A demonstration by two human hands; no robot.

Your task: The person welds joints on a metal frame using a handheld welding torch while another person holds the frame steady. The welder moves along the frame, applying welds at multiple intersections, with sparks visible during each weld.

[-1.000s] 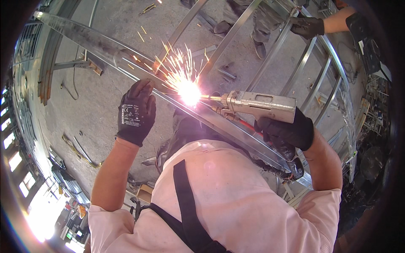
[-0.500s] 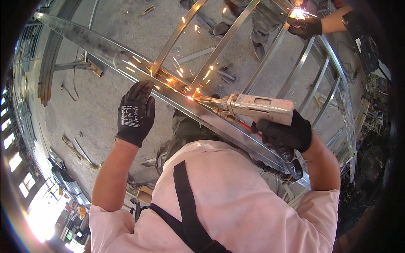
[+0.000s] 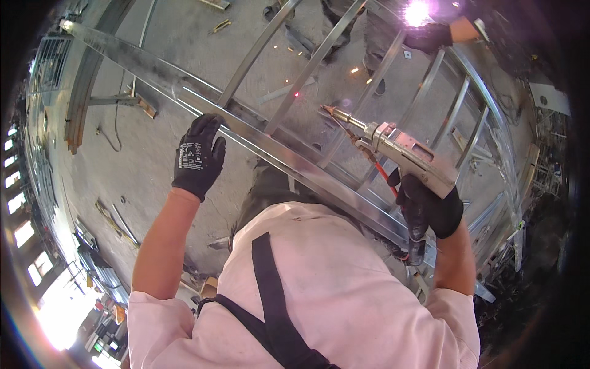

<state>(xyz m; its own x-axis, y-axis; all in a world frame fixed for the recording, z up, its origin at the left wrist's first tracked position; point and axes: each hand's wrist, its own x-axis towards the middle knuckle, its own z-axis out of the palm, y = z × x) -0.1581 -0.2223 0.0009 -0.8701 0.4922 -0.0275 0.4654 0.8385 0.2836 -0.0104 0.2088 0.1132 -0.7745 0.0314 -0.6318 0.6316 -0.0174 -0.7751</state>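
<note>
A long shiny metal beam [image 3: 344,187] runs diagonally in front of me, with several crossbars [image 3: 258,52] joined to its far side. My left hand [image 3: 200,152], in a black glove, lies with its fingers stretched over the near edge of the beam, thumb apart. In my right hand [image 3: 430,209], also gloved in black, is a pistol-shaped welding gun [image 3: 409,154] with a copper-coloured tip and a red line under it. The gun is held above the beam, its tip pointing to the upper left, apart from the metal. No sparks come from this tip.
A co-worker's gloved hand [image 3: 430,37] is at the far right of the frame, beside a bright weld glow [image 3: 418,13]. Brown-edged beams [image 3: 86,101] stand at the left. A small yellowish tool [image 3: 219,26] and a yellow strap [image 3: 110,215] lie on the concrete floor.
The welding gun has lifted off the joint and swung to the right, its tip turned upward. Sparks at the joint have stopped. My left hand has stayed nearly in place.
</note>
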